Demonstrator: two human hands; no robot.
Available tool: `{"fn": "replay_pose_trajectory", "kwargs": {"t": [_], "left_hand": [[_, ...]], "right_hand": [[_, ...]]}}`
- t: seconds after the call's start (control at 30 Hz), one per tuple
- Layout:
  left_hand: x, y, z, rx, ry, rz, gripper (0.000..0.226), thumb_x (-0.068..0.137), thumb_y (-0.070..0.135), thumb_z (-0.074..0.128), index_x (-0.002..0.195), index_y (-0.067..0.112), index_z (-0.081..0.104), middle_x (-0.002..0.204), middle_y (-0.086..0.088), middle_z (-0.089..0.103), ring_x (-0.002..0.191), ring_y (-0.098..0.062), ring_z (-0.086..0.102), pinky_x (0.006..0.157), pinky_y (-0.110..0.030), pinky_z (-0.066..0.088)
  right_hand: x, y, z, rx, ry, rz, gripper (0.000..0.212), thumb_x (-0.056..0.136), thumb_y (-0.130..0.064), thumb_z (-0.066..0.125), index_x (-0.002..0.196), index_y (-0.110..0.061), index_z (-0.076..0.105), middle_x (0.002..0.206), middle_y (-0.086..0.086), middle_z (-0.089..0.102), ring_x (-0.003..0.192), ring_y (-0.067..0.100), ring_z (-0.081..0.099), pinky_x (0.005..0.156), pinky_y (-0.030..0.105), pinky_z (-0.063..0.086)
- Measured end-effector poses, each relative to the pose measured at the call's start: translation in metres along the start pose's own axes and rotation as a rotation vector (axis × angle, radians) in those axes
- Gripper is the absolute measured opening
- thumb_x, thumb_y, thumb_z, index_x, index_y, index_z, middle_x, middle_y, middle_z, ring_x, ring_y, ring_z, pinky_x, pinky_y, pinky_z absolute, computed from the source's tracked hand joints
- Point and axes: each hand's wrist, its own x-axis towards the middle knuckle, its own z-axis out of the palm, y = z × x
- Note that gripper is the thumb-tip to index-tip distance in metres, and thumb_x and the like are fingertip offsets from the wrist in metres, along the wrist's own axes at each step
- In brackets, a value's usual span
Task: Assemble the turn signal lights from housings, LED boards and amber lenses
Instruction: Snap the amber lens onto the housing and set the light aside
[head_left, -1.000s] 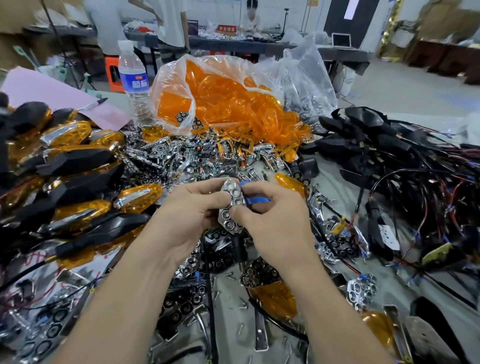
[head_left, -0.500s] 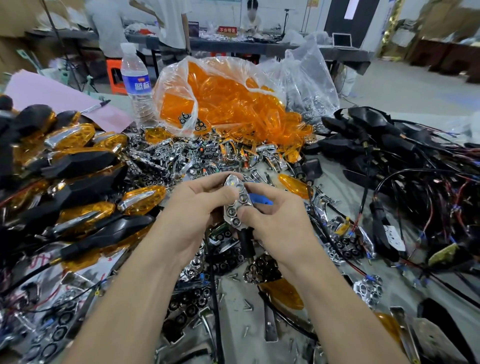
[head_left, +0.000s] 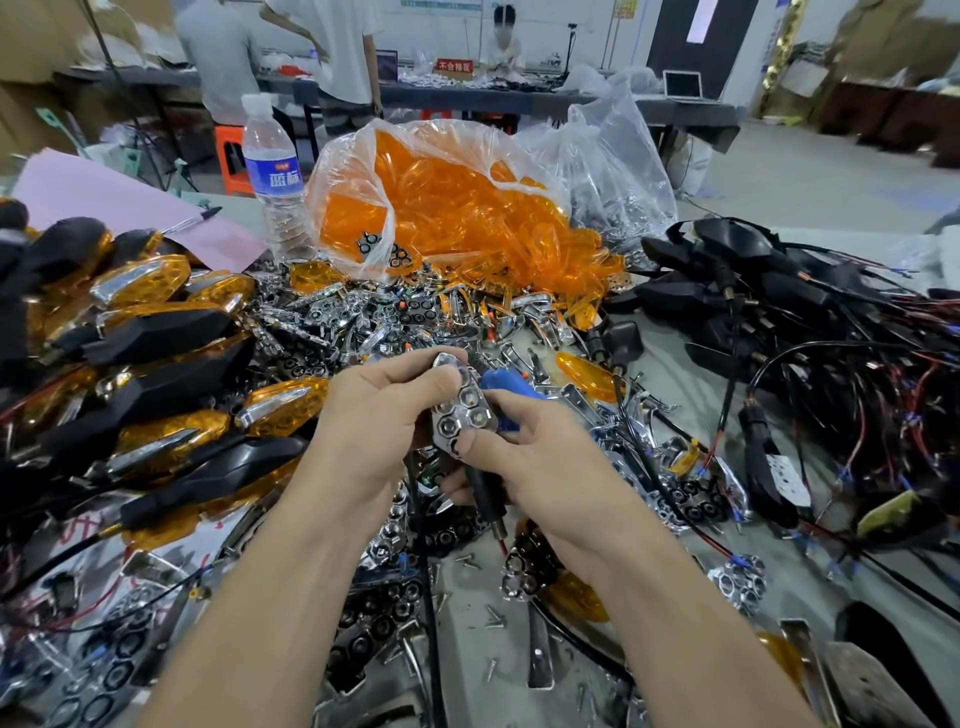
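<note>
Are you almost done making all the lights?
Not nearly. A pile of finished lights sits on the left. The left hand and right hand grip one unfinished light, no lens yet. A bag of amber lenses, loose LED boards and black housings wait.

We're looking at a reflector (head_left: 462, 410) that's mirror-bright chrome, shiny and faceted. The amber lenses (head_left: 457, 218) look like glossy see-through orange plastic, in a thin, crinkly clear plastic bag (head_left: 363, 141). The black housings (head_left: 166, 332) seem smooth plastic with a dull sheen — the sheet (head_left: 93, 200) behind them is matt pink paper.
</note>
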Motion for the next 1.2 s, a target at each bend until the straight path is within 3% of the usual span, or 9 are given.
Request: {"fn": "replay_pose_trajectory", "kwargs": {"t": [0.13, 0.33, 0.47, 0.6, 0.63, 0.87, 1.03, 1.1, 1.2], "left_hand": [[-0.002, 0.002, 0.001, -0.034, -0.098, 0.012, 0.019, 0.1, 0.018, 0.062, 0.1, 0.015, 0.081, 0.086, -0.015, 0.076, 0.059, -0.029, 0.063, 0.045, -0.034, 0.05], [0.002, 0.006, -0.003, -0.06, 0.094, 0.027, 0.019, 0.095, 0.001, 0.066, 0.094, 0.013, 0.081, 0.076, -0.006, 0.076, 0.06, -0.02, 0.069, 0.052, -0.029, 0.056], [0.009, 0.01, -0.014, -0.167, 0.308, 0.063, 0.014, 0.095, -0.001, 0.066, 0.096, 0.008, 0.076, 0.067, 0.003, 0.075, 0.053, -0.006, 0.067, 0.047, -0.018, 0.051], [0.015, 0.014, -0.033, -0.206, 0.424, 0.078, 0.016, 0.096, 0.002, 0.068, 0.109, 0.006, 0.074, 0.076, 0.001, 0.074, 0.052, -0.003, 0.067, 0.048, -0.018, 0.052], [0.016, 0.015, -0.035, -0.204, 0.43, 0.074, 0.019, 0.096, 0.003, 0.068, 0.114, 0.005, 0.074, 0.081, -0.002, 0.073, 0.053, -0.004, 0.067, 0.049, -0.019, 0.053], [0.014, 0.014, -0.04, -0.118, 0.337, 0.088, 0.032, 0.098, 0.003, 0.065, 0.113, 0.027, 0.08, 0.107, -0.01, 0.078, 0.081, -0.018, 0.071, 0.06, -0.03, 0.061], [0.014, 0.015, -0.04, -0.08, 0.216, 0.1, 0.031, 0.1, 0.003, 0.06, 0.111, 0.026, 0.079, 0.107, -0.005, 0.08, 0.091, -0.02, 0.073, 0.058, -0.027, 0.057], [0.013, 0.014, -0.04, -0.057, 0.194, 0.099, 0.032, 0.099, 0.002, 0.061, 0.104, 0.025, 0.082, 0.106, -0.007, 0.08, 0.096, -0.026, 0.073, 0.066, -0.034, 0.059], [0.011, 0.013, -0.038, -0.025, 0.155, 0.099, 0.031, 0.097, -0.002, 0.061, 0.098, 0.021, 0.082, 0.1, -0.009, 0.08, 0.086, -0.025, 0.073, 0.066, -0.037, 0.058]], "right_hand": [[-0.001, -0.004, -0.001, 0.024, 0.026, -0.036, 0.021, 0.098, -0.001, 0.066, 0.108, -0.018, 0.071, 0.08, 0.007, 0.074, 0.067, 0.025, 0.072, 0.069, 0.039, 0.063], [-0.004, -0.005, -0.004, -0.075, -0.075, 0.035, 0.04, 0.089, -0.009, 0.073, 0.123, -0.028, 0.063, 0.088, 0.012, 0.078, 0.079, 0.035, 0.073, 0.082, 0.052, 0.064], [-0.008, -0.003, -0.008, -0.328, -0.157, 0.176, 0.063, 0.086, -0.011, 0.073, 0.14, -0.028, 0.046, 0.082, 0.014, 0.078, 0.071, 0.033, 0.076, 0.065, 0.034, 0.06], [-0.009, -0.007, -0.008, -0.415, -0.149, 0.108, 0.01, 0.094, -0.01, 0.062, 0.098, -0.016, 0.068, 0.071, 0.011, 0.075, 0.053, 0.021, 0.068, 0.049, 0.025, 0.052], [-0.009, -0.007, -0.008, -0.444, -0.139, 0.083, 0.014, 0.096, -0.011, 0.06, 0.088, -0.014, 0.071, 0.068, 0.009, 0.075, 0.049, 0.018, 0.065, 0.046, 0.024, 0.05], [-0.007, -0.005, -0.004, -0.441, -0.054, 0.044, 0.023, 0.094, -0.011, 0.062, 0.074, -0.01, 0.074, 0.063, 0.009, 0.072, 0.046, 0.016, 0.059, 0.043, 0.018, 0.043], [-0.007, -0.002, -0.004, -0.421, -0.076, 0.061, 0.02, 0.092, -0.008, 0.061, 0.077, -0.009, 0.072, 0.064, 0.009, 0.072, 0.048, 0.016, 0.06, 0.045, 0.023, 0.045], [-0.007, -0.001, -0.004, -0.393, -0.116, 0.075, 0.014, 0.091, -0.006, 0.062, 0.091, -0.015, 0.072, 0.068, 0.009, 0.074, 0.05, 0.017, 0.061, 0.048, 0.025, 0.048], [-0.007, -0.001, -0.002, -0.375, -0.158, 0.088, 0.038, 0.084, -0.015, 0.071, 0.118, -0.031, 0.065, 0.077, 0.005, 0.076, 0.06, 0.017, 0.065, 0.057, 0.027, 0.052]]}}
